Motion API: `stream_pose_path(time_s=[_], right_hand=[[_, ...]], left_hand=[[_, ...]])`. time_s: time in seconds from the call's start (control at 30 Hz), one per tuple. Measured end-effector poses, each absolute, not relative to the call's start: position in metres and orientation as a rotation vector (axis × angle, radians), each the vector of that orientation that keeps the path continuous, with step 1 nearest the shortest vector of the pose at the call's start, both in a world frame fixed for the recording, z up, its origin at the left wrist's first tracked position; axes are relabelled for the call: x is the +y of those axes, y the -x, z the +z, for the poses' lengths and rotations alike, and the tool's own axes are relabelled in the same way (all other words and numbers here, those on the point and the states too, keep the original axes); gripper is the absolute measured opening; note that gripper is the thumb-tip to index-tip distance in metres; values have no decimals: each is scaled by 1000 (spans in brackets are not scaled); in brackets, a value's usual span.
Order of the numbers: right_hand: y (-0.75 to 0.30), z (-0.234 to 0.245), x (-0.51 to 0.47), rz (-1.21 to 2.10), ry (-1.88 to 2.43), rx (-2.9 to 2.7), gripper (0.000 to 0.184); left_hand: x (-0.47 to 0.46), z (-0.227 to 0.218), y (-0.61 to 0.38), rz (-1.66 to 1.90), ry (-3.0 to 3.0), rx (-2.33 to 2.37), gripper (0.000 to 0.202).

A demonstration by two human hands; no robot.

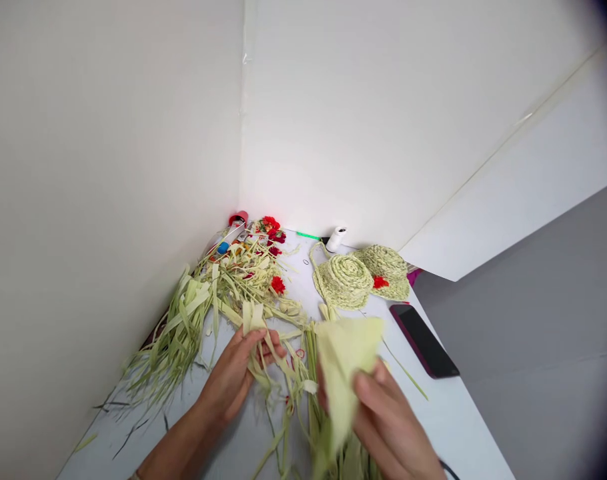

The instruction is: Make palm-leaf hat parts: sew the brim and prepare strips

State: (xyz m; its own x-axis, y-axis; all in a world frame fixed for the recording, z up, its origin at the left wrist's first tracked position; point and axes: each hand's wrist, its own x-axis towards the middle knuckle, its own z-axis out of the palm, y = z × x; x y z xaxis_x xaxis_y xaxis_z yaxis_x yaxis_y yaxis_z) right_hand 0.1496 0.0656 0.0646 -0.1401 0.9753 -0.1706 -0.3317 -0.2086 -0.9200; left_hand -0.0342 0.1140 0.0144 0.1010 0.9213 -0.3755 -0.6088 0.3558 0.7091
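My left hand pinches pale green palm-leaf strips between fingers and thumb, and the strips hang down loosely. My right hand grips a wide, pale green folded leaf piece, which hides part of my fingers. Below it, a bundle of long green leaf strips runs down between my hands. A heap of shredded green leaves lies to the left of my left hand. Two woven green leaf hats sit beyond my hands, and the farther hat carries a red flower.
The white table meets white walls in the far corner. A dark phone in a pink-edged case lies at the right. Red flowers, a white spool, a green stick and a red-capped container are at the back.
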Motion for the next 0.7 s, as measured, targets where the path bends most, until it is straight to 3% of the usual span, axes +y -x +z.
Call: stream_pose_path(time_s=[0.23,0.7], right_hand=[[-123,38,100,1729,1003,-800,38],[-122,27,98,1433,1127,-1111,35]], left_hand=[[106,21,28,942,-728,784,33],[110,16,23,1092,-1087,1245,15]])
